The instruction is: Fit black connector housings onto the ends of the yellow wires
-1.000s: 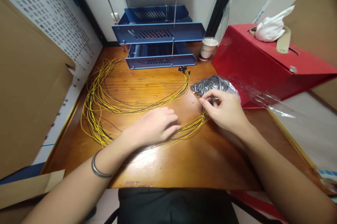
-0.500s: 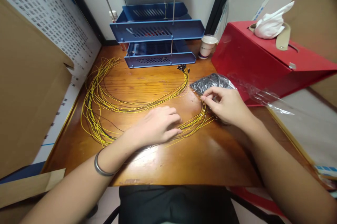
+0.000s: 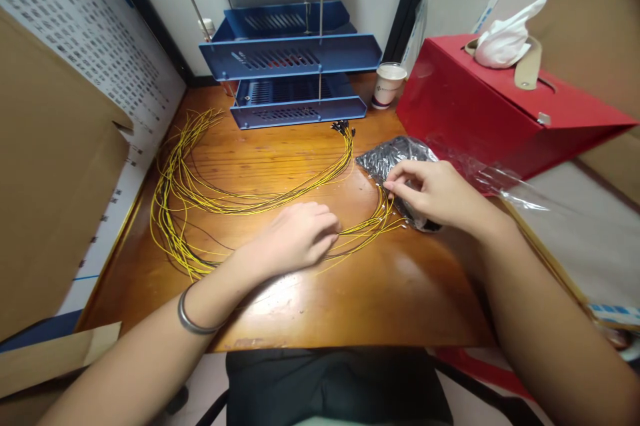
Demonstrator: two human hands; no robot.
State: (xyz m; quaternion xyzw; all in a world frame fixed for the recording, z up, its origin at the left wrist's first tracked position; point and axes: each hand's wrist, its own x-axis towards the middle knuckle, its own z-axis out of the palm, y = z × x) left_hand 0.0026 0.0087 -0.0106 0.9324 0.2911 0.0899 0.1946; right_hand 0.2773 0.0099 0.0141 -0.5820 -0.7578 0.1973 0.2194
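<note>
The left hand is lying palm down on the wooden surface, its fingers loosely curled and pressing on a bundle of yellow wires; it is closing round nothing. A metal bangle is circling the left wrist. The wires are sweeping in a wide arc from the far left of the surface, round under the left hand, to loose ends just beside the right hand. A second strand of the bundle is running to the far middle, where its black tips are lying near the blue tray rack.

The right hand is resting on a clear plastic bag of small black parts, thumb and forefinger pinched together at the wire ends; whether a part is sitting between them cannot be told.

A paper cup is standing at the far edge between the rack and a red box, which is carrying a white tissue. Brown cardboard is leaning at the left.
</note>
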